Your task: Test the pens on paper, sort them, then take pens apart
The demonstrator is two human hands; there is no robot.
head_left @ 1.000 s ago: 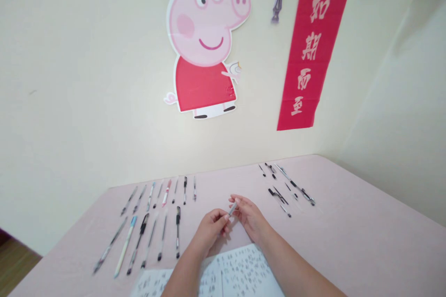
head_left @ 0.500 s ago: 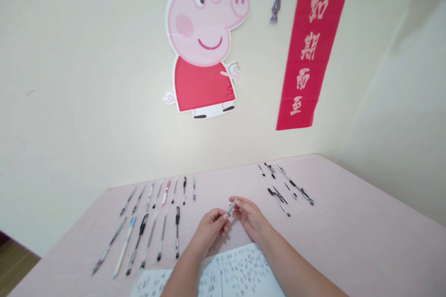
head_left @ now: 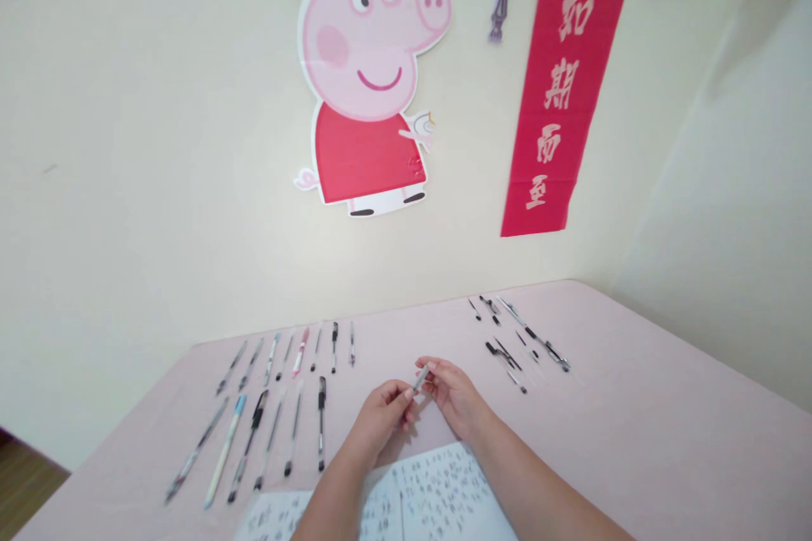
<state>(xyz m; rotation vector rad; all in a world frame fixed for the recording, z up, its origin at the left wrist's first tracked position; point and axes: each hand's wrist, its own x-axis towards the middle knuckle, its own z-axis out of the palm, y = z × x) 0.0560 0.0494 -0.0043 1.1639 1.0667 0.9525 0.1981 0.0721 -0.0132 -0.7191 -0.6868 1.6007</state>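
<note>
Holding grey pen part [head_left: 422, 376]: 2 hands [head_left: 384, 414] [head_left: 455, 396] by notebook's [head_left: 447, 494] far edge.

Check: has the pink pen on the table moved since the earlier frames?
No. The pink pen keeps its place below the pig cutout on the wall; both drift slightly left together, from camera motion.

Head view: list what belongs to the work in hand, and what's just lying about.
In the work:
left hand and right hand, both on a small grey piece
likely the pens in two rows and the loose pen parts

Apparently aside:
open notebook with writing
pig cutout and red banner, on the wall
</note>
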